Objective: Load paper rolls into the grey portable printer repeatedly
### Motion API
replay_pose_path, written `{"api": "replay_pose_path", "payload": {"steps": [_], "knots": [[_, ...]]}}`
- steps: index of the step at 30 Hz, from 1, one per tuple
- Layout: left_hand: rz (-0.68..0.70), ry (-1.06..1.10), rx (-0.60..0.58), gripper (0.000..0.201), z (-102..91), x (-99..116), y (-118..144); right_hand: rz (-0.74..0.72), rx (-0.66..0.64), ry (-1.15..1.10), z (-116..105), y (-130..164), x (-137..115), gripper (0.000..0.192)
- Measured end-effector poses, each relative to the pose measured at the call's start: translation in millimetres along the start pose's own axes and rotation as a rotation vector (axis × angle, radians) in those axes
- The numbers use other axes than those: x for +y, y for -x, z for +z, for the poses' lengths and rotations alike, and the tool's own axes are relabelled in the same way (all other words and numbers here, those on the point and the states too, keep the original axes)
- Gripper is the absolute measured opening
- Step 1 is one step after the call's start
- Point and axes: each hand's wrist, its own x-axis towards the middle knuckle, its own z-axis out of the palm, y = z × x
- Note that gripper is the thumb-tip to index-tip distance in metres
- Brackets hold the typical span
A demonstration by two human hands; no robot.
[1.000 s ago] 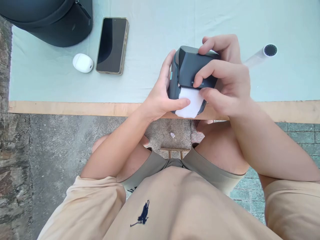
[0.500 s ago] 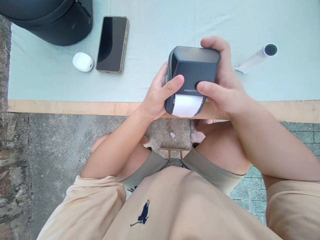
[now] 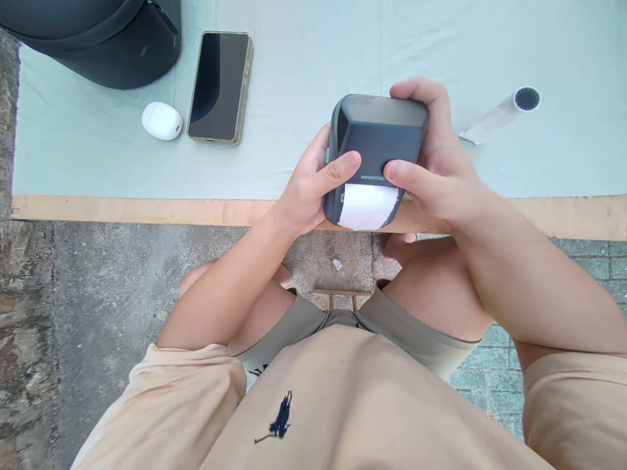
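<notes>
A dark grey label printer (image 3: 382, 140) marked NIIMBOT is held between both hands over the table's front edge. White label paper (image 3: 368, 205) curls out of its near end. My left hand (image 3: 316, 179) grips the left side, its thumb lying on top and its other fingers hidden beneath or behind. My right hand (image 3: 438, 153) wraps the right side, with the thumb on top beside the lettering and a finger at the far right corner.
On the pale cloth-covered table (image 3: 304, 59) lie a phone (image 3: 219, 86), a white earbud case (image 3: 162, 121) and a black zippered bag (image 3: 132, 52) at the left. A white roll or tube (image 3: 497, 121) lies at the right. The wooden table edge (image 3: 147, 209) runs across in front.
The far end of the printer and my right hand's upper finger have dipped slightly toward me. Both hands keep their hold; the other things look the same.
</notes>
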Motion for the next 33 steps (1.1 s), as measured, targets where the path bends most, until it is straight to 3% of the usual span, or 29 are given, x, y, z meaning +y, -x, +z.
{"api": "replay_pose_path", "payload": {"steps": [9,13,18,23,27,30,33], "knots": [[0.004,0.044,0.042,0.083,2.6,1,0,-0.068,-0.045,-0.1,1,1,4,0.066],[-0.016,0.099,0.03,0.067,5.6,5,-2,-0.012,0.021,-0.087,0,3,5,0.072],[-0.061,0.136,-0.059,0.069,6.6,12,-8,0.061,0.176,0.053,3,2,7,0.081],[-0.104,0.148,-0.074,0.068,3.4,8,-9,-0.02,0.128,0.097,5,-2,9,0.084],[-0.089,0.102,-0.001,0.079,3.7,8,-8,-0.11,0.154,0.233,2,0,12,0.076],[-0.075,0.121,0.002,0.07,3.7,8,-7,-0.148,0.211,0.299,1,3,12,0.08],[-0.086,0.111,0.057,0.064,2.4,8,-8,-0.123,0.164,0.353,-1,5,11,0.083]]}}
